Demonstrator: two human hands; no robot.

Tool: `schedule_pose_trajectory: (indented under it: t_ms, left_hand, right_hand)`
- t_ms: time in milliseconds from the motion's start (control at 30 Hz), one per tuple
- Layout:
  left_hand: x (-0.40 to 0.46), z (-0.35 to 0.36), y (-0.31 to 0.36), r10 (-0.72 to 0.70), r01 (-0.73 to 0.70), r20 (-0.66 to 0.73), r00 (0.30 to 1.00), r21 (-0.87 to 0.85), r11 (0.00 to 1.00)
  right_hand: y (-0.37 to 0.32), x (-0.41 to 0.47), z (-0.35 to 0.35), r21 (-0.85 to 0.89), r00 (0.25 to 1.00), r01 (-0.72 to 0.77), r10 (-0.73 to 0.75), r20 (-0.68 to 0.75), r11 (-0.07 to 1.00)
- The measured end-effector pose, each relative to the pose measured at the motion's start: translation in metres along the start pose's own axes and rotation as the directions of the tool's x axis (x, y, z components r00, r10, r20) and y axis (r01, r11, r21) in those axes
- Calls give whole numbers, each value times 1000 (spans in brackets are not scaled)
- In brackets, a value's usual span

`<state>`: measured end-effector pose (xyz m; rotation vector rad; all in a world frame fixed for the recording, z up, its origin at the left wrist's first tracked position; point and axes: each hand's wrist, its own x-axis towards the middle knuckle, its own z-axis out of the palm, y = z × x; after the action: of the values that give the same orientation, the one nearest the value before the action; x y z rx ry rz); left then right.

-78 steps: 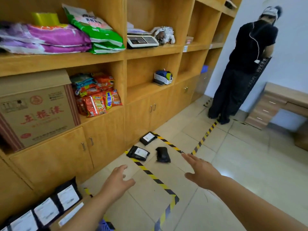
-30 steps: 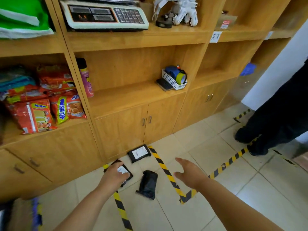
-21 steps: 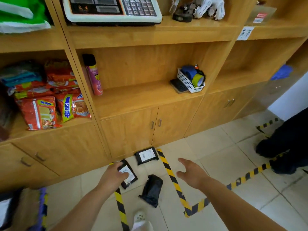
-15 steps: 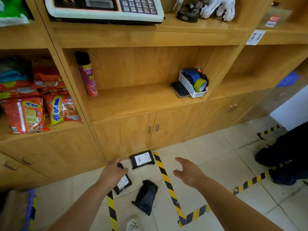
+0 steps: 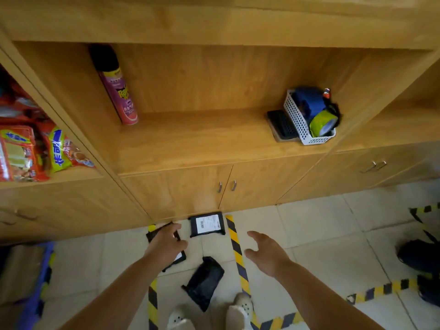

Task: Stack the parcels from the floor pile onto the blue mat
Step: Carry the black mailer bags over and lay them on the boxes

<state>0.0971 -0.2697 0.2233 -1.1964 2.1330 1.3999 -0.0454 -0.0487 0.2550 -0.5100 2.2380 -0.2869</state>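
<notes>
Here the left hand grips a black parcel at lower centre of the frame, right hand spread empty; the slick wrapper could slip mid-lift

Bare forearms; white perforated clogs

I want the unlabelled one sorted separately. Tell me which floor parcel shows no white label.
The crumpled black parcel nearest the white shoes. The parcel by the cabinet shows its label; the left hand covers the third parcel.

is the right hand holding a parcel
No, the right hand hovers open above the floor tape, touching none of the parcels.
</notes>
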Motion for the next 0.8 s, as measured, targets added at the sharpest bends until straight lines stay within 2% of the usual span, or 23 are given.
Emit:
schedule_pose_trajectory:
  t_ms: [133, 300, 600, 800]
  left_hand:
    - [51, 37, -15, -58, 57, -19, 998, -59, 997]
    - [132, 90, -44, -90, 86, -81, 993, -49, 995]
    - [288, 187, -143, -163, 156, -75, 984, -89, 984]
    - [382, 243, -214, -192, 189, -67, 979, -48, 981]
  right_hand:
    - [27, 70, 13, -5, 998, 3, -2, 68, 1000]
    - [62, 174, 52, -21, 992, -13, 15, 127, 1000]
    - [128, 352, 177, -33, 980, -90, 94, 174, 995]
    - [164, 455, 259, 46, 984, -110, 102, 149, 993]
